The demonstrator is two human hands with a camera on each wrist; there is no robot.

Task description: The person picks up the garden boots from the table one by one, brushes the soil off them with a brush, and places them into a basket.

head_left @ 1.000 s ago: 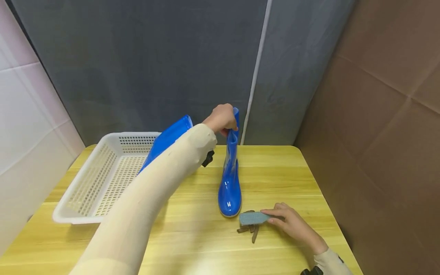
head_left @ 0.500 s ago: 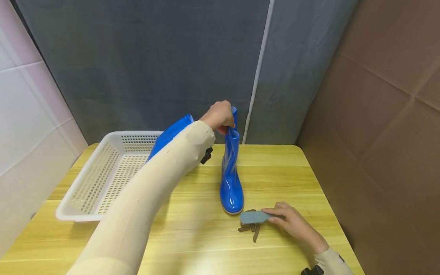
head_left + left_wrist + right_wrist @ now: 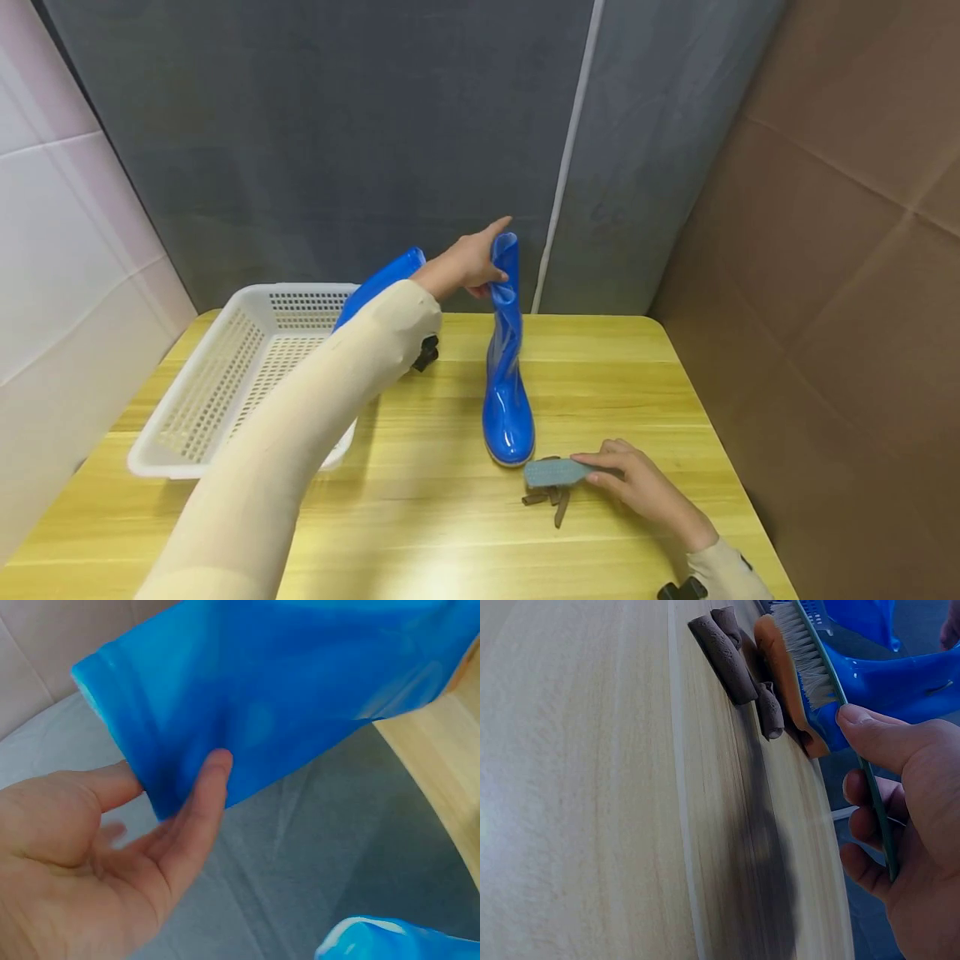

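Observation:
A shiny blue rain boot (image 3: 508,417) stands upright on the table, toe toward me, its shaft creased near the top. My left hand (image 3: 468,262) is at the boot's upper rim, thumb and index finger spread straight to either side of the rim's edge; in the left wrist view the fingertips touch the blue shaft (image 3: 262,697). My right hand (image 3: 633,483) holds a scrub brush (image 3: 555,473) by its handle, thumb on top. White bristles (image 3: 806,656) overlap the boot's toe in the right wrist view. Several brown rolled pieces (image 3: 560,507) lie beneath the brush, beside the toe.
A white perforated plastic basket (image 3: 172,417) sits on the left of the wooden table (image 3: 600,367). A second blue boot (image 3: 386,279) leans in it, partly hidden by my left sleeve. Grey and brown cloth walls (image 3: 847,292) surround the table.
My left hand's fingers have spread from their grip on the boot's rim and the hand has shifted left. The boot top shows more openly. The right hand and brush have stayed put.

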